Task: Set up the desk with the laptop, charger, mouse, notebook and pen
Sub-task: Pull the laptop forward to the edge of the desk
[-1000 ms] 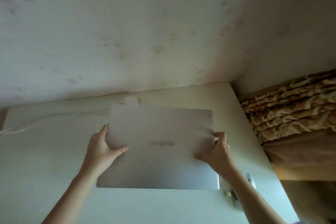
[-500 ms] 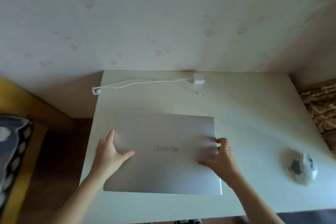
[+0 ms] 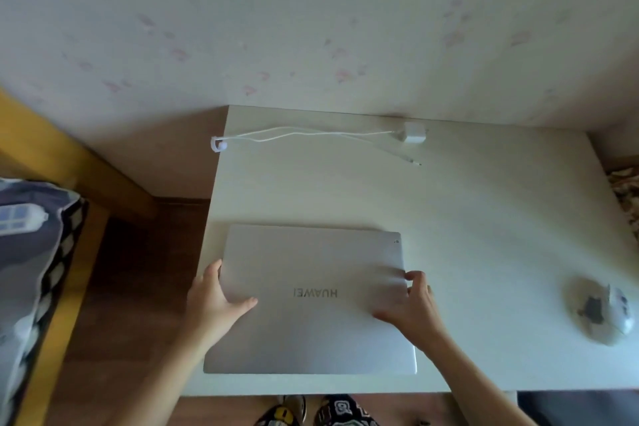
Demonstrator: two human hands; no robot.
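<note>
A closed silver laptop (image 3: 311, 328) lies flat on the white desk (image 3: 484, 225), near the front left corner, logo facing away from me. My left hand (image 3: 216, 301) grips its left edge, thumb on the lid. My right hand (image 3: 411, 308) grips its right edge. A white charger block (image 3: 413, 133) sits at the back of the desk, with its white cable (image 3: 294, 133) running left to the desk's edge and a loose plug end (image 3: 413, 161) lying near the block. A white mouse (image 3: 608, 315) rests at the far right. No notebook or pen is in view.
A wall with faint pink marks rises behind the desk. To the left stand a yellow wooden bed frame (image 3: 72, 169) and a patterned pillow (image 3: 27, 252), over brown floor (image 3: 138, 287). My patterned slippers (image 3: 318, 411) show below the desk's front edge.
The view swung left and down, bringing the charger, the mouse and the desk's left edge into sight. Both hands stay on the laptop, which now lies nearer the desk's front edge.
</note>
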